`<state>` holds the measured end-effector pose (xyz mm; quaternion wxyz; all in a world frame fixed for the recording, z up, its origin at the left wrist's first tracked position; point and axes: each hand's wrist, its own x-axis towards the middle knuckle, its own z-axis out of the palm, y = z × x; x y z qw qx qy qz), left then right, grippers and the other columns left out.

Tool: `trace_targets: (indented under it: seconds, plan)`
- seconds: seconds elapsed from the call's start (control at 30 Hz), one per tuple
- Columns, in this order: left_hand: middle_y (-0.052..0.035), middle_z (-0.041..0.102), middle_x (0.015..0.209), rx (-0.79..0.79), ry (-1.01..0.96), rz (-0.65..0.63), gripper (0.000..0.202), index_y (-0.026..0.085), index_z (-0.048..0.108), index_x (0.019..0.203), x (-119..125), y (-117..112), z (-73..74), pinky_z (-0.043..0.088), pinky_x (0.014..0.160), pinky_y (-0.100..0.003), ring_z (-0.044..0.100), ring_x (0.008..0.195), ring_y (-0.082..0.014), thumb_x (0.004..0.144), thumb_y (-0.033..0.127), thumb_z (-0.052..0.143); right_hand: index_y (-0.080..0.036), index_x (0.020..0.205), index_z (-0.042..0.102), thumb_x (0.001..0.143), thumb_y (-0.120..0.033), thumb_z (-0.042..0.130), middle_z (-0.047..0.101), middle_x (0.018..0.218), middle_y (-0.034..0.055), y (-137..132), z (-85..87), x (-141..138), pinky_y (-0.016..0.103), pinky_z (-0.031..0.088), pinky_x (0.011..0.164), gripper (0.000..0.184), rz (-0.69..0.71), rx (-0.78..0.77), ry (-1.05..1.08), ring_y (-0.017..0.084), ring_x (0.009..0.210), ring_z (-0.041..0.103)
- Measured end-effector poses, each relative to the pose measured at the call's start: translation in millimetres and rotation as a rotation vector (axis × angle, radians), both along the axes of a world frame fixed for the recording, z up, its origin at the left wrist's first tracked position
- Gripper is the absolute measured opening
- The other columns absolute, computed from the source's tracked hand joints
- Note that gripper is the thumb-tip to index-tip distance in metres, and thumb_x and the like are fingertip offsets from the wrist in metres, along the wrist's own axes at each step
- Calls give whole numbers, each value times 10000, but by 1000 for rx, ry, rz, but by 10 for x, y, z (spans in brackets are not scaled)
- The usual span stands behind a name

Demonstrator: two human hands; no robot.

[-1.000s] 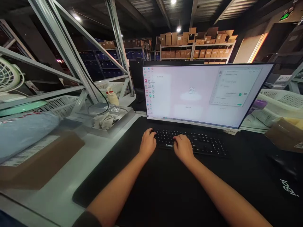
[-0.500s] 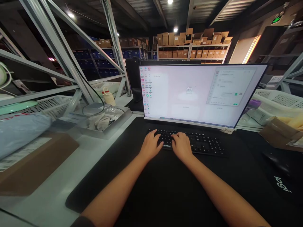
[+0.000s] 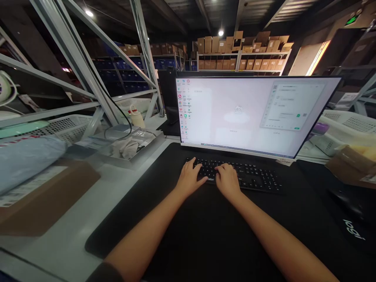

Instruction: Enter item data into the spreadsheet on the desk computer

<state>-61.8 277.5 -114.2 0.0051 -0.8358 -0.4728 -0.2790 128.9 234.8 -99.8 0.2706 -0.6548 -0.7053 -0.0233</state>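
Both of my hands rest on a black keyboard that lies on a dark desk mat. My left hand is over the keyboard's left end, fingers apart and thumb stretched toward the front edge. Beside it, my right hand sits over the middle keys with its fingers bent, holding nothing that I can see. Behind the keyboard stands a lit monitor with icons down its left side and a chat-like window at the right. The keys under my palms are hidden.
A black mouse lies at the right. At the left are a cardboard box, a grey plastic package and a shallow tray. A small carton stands at the right. Metal rack posts rise at the left.
The view has shifted slightly, so everything sits a little further right. My left thumb has stretched out over the keyboard's front edge; my right hand has barely moved on the keys.
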Motion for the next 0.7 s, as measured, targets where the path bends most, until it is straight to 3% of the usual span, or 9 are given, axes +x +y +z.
trace_targets:
  seconds: [0.17,0.43,0.7]
  plan:
    - [-203,297,1584,22,60,-40,522,168,601,1268,40,-12,8,239,1195,-601,297,1458,-381,878,516,600,-182,1100,672,927,-175,469,591,1116,86,-1,6,3,372,395,938,267,-4,25,9,222,1052,499]
    - [-229,430,1490,88,63,-42,500,134,599,1192,34,-36,55,254,1207,-556,393,1410,-326,833,472,677,-185,1061,675,910,-157,469,599,1115,81,-30,-2,2,358,396,950,257,90,36,52,211,1059,502]
    - [-225,475,1459,84,52,-64,459,148,613,1180,26,5,2,303,1174,-588,440,1378,-338,845,458,658,-175,1095,667,897,-157,452,600,1160,97,27,25,85,383,382,986,293,-77,51,74,232,1112,488]
